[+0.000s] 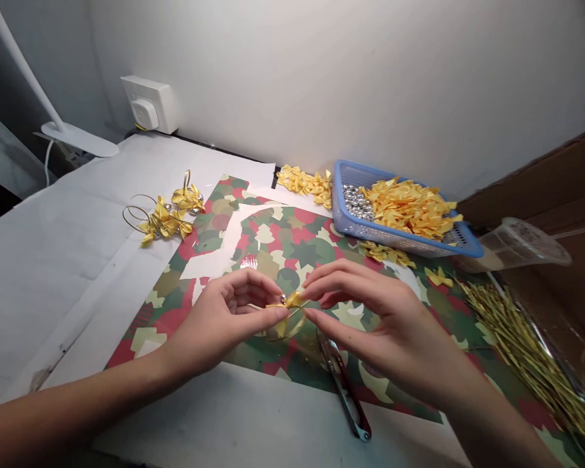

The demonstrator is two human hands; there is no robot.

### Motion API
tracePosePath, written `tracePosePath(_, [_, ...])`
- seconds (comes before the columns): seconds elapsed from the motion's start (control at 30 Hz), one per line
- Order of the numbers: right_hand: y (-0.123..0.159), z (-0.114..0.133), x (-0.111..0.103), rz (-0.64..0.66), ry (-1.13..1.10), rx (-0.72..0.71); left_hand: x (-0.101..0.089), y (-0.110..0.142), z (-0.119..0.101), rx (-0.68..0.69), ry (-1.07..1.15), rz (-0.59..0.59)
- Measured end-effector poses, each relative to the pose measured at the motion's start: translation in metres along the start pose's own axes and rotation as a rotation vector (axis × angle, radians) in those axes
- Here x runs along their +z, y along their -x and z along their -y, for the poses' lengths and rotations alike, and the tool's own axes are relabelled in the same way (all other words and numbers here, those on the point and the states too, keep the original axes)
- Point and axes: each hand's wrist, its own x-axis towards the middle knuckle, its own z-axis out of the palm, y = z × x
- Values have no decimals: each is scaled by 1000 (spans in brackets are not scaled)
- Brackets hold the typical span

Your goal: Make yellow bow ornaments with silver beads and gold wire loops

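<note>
The left hand (221, 322) was closed in a pinch, its thumb and fingertips (273, 313) grasping a small yellow ribbon bow (286, 305) above the middle of the worktop. A silver bead (283, 298) sat at the bow's centre, and a thin gold wire loop (287, 329) hung below it. The right hand (385, 331) was half open, with its fingertips (308, 291) just beside the bow; I could not tell whether they gripped the bow or the wire.

Beneath the hands lay a sheet of green and red tree-patterned wrapping paper (292, 250), and a pair of snips (344, 388) rested near its lower edge, below the right hand. Beyond the paper stood a blue plastic basket (394, 240) holding loose yellow bows (409, 208) and silver beads (357, 201). More bows (305, 185) were heaped just beside it, and a few lay in front of it. To the left, finished bow clusters with gold loops (166, 218) lay on the white-covered worktop (78, 260). To the right were a bundle of gold wire strands (521, 344) and a clear plastic cup (517, 247) on its side.
</note>
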Motion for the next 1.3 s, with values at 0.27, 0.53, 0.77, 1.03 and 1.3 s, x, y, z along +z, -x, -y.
tracePosePath(0.27, [-6,-39,-34,151,347,231,-6,-6,4,-136,120,-38])
tracePosePath(0.53, [-10,-54,-56,199,611,300,-11,-10,2,-218,261,1])
tracePosePath(0.77, [-13,-58,-58,219,682,277,-12,-9,-2,-254,282,-21])
tracePosePath(1.03, [-20,-54,-32,321,730,218,-11,-9,-5,-326,308,-152])
tracePosePath(1.3, [-22,-50,-31,348,687,189,-11,-7,-5,-341,381,-120])
